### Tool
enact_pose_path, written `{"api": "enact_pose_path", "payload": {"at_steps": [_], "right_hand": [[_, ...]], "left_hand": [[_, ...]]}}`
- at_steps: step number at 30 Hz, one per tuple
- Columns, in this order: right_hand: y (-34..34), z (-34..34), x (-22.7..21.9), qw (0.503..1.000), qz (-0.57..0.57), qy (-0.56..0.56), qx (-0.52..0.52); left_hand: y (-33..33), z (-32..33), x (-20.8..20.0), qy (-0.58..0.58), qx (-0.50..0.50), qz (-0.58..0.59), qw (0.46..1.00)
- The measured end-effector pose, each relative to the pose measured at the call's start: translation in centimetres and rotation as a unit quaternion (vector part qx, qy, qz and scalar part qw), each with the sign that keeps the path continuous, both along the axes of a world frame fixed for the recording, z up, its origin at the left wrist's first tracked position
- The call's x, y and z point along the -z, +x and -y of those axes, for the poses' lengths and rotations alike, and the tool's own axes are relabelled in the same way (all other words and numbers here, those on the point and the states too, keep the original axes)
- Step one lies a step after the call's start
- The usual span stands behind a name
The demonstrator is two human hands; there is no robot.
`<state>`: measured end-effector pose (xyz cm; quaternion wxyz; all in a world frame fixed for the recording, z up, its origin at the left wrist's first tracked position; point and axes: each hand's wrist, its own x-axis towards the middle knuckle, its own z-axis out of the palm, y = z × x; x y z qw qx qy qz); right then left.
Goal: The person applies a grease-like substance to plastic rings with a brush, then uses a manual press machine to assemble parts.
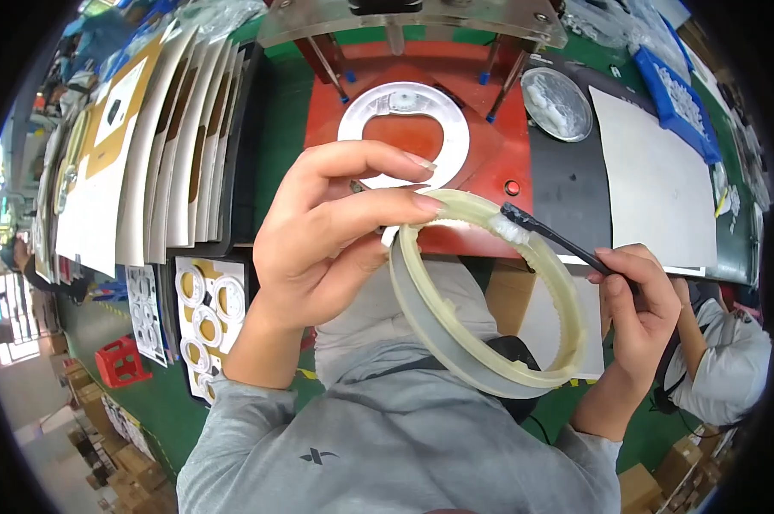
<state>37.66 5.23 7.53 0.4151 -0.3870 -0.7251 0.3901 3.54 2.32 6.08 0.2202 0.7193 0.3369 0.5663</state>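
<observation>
Between the thumb and fingers of my left hand (322, 227) is a pale yellow-green plastic ring (567, 300), gripped at its upper left edge and tilted. Fine teeth line part of its inner side. My right hand (639, 300) pinches the handle of a black brush (558, 235). The brush's tip touches the ring's upper rim, where a patch of white paste (508, 229) lies. Behind my left fingers, a white ring-shaped part (455, 137) rests on the red base plate (502, 158) of a press.
A round dish of white paste (558, 103) stands right of the press, near a white sheet (652, 184) and a blue tray of small white parts (678, 98). Upright cardboard sheets (160, 146) fill the left side. A panel of white rings (207, 325) lies below them. Another person (721, 360) sits at right.
</observation>
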Motion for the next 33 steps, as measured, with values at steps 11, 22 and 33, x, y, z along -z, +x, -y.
{"api": "enact_pose_path", "payload": {"at_steps": [11,22,33], "right_hand": [[-3.9,-0.8,-1.7,0.996,0.046,0.049,-0.051],[-1.5,1.9,-12.3,0.867,0.459,0.177,-0.082],[1.6,-4.7,-12.7,0.848,0.333,-0.123,-0.393]], "left_hand": [[0.0,1.1,-0.1,-0.007,-0.020,0.003,1.000],[0.6,0.2,-2.1,0.101,-0.026,-0.146,0.984],[2.3,1.0,-3.4,0.219,0.121,-0.329,0.911]]}}
